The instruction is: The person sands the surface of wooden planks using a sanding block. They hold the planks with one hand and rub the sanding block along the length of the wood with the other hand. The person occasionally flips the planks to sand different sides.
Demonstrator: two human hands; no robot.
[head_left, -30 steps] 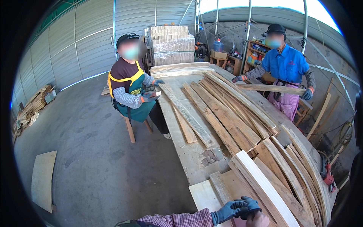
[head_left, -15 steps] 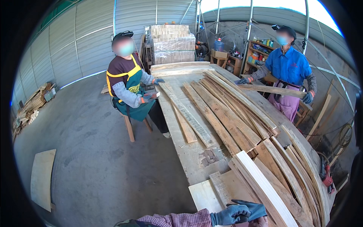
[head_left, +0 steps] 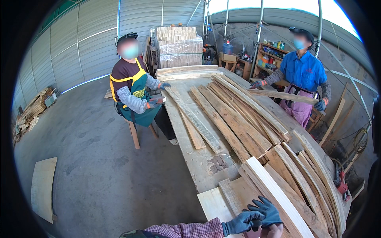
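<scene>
My left hand point(head_left: 246, 222), in a dark blue-grey work glove below a checked sleeve, is closed at the cuff of the glove on my other hand. My right hand point(head_left: 266, 212) wears a matching work glove, its fingers spread and pointing up over the boards. Bare skin shows at the right wrist, below the glove. Right beside both hands lies a stack of long boards, with a pale smooth board point(head_left: 278, 194) on top. A short grey wooden strip point(head_left: 230, 196) rests to their left on a light sheet point(head_left: 212, 202).
Long rough planks point(head_left: 234, 119) cover much of the table. A seated co-worker point(head_left: 133, 83) is at its left edge. Another co-worker point(head_left: 303, 71) stands at the right, holding a plank point(head_left: 283, 95). A red power tool point(head_left: 342, 184) sits at the right edge.
My right hand's gloved fingers have risen and spread, where the glove looked flat and folded before. My left hand stays close at its cuff. The co-workers are nearly still.
</scene>
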